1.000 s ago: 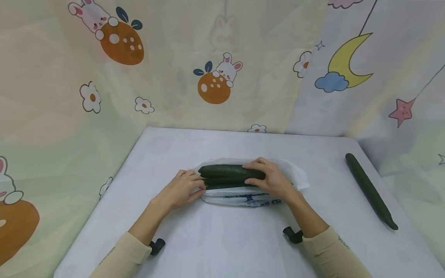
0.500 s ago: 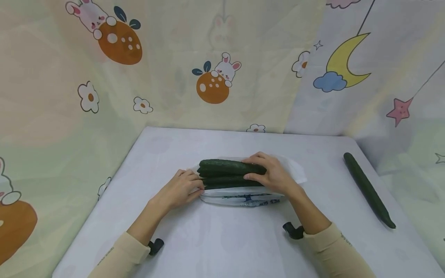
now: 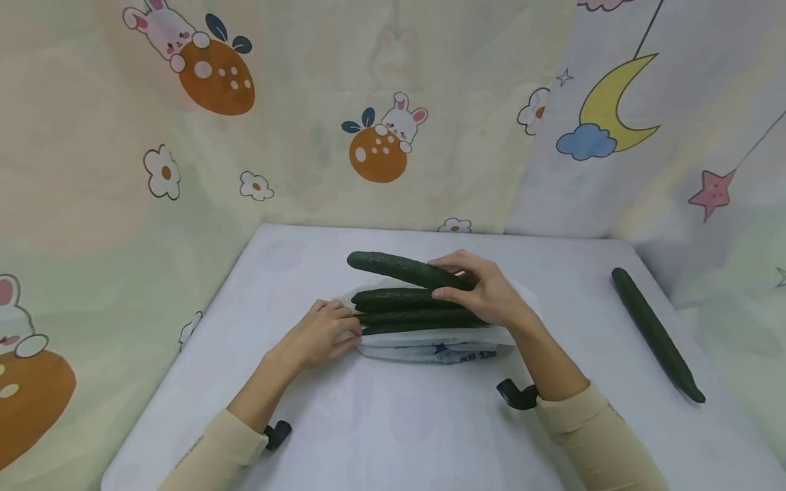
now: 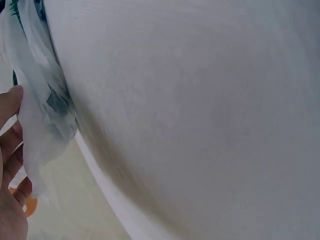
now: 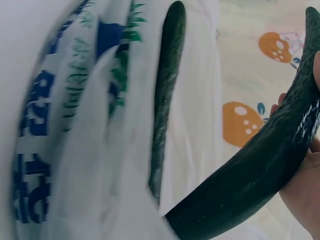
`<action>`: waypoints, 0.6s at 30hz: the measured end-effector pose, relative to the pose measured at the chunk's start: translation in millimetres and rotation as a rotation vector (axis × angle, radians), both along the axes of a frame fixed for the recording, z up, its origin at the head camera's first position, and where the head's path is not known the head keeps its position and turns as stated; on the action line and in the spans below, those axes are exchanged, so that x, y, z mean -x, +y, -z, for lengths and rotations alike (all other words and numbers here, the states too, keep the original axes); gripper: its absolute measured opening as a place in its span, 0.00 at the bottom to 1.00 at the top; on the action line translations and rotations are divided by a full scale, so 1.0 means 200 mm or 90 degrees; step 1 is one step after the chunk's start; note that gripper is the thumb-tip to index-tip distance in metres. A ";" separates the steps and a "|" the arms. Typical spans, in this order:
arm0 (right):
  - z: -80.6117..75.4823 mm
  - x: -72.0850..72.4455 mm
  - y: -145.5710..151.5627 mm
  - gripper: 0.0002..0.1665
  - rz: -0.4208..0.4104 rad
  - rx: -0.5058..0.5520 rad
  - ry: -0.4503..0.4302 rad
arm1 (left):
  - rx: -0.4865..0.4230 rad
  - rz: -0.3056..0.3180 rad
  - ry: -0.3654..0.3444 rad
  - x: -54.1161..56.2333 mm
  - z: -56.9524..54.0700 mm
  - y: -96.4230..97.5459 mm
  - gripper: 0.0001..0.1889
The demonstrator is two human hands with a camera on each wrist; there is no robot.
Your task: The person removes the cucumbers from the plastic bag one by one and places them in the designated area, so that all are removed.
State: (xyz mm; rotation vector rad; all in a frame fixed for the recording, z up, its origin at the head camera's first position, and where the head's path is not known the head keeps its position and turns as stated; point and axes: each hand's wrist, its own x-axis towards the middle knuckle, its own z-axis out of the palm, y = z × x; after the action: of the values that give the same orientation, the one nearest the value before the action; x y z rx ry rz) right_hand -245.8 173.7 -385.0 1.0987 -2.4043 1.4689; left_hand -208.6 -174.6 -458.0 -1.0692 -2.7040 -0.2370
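Observation:
My right hand [image 3: 482,290] grips a long dark green cucumber [image 3: 389,266] near its right end, its left end tilted up over the others. Below it, several more cucumbers [image 3: 396,299] lie side by side in the mouth of a white plastic bag [image 3: 405,351] with blue and green print. In the right wrist view, the held cucumber [image 5: 250,175] slants beside the bag [image 5: 100,150], where another cucumber [image 5: 167,95] shows. My left hand [image 3: 322,331] pinches the bag's left edge; the left wrist view shows thumb and fingers on the thin plastic [image 4: 42,120].
A single cucumber [image 3: 657,334] lies on the right side of the white table [image 3: 393,423]. Behind the table hangs a printed cloth [image 3: 295,136] with rabbits, flowers and a moon. Black wrist mounts [image 3: 518,394] stick out by both sleeves.
My right hand has raised one cucumber up and away from the others, its left end rising most. More cucumbers now show beneath it. My left hand stays at the bag's edge.

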 end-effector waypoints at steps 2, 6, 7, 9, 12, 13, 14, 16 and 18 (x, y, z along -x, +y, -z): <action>-0.03 0.00 0.01 0.30 -0.003 0.018 -0.016 | 0.000 0.002 0.002 0.00 0.00 0.01 0.03; -0.08 0.00 0.02 0.31 0.010 0.025 -0.020 | 0.004 -0.005 -0.010 0.00 -0.01 0.02 0.04; -0.10 0.00 0.03 0.31 0.014 0.027 -0.020 | 0.006 -0.009 -0.017 0.00 -0.01 0.02 0.04; -0.13 -0.01 0.03 0.31 0.020 0.040 -0.019 | 0.009 -0.014 -0.029 0.00 -0.01 0.02 0.04; -0.19 -0.01 0.05 0.31 0.023 0.063 -0.007 | 0.012 -0.018 -0.035 0.00 0.00 0.02 0.04; -0.21 -0.01 0.05 0.31 0.023 0.068 0.002 | 0.012 -0.020 -0.037 0.00 0.00 0.02 0.04; -0.22 -0.01 0.05 0.31 0.024 0.072 0.010 | 0.012 -0.022 -0.038 0.01 0.00 0.02 0.04; -0.25 -0.01 0.07 0.32 0.029 0.074 0.028 | 0.013 -0.027 -0.043 0.01 0.00 0.01 0.04; -0.27 -0.01 0.08 0.32 0.036 0.080 0.036 | 0.012 -0.029 -0.047 0.01 0.00 0.01 0.04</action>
State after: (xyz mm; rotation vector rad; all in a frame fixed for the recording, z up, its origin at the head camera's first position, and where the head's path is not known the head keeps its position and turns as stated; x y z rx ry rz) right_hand -242.9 189.7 -331.2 1.0228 -2.2525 1.5263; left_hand -209.7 -172.4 -458.7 -1.0230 -2.7973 -0.2485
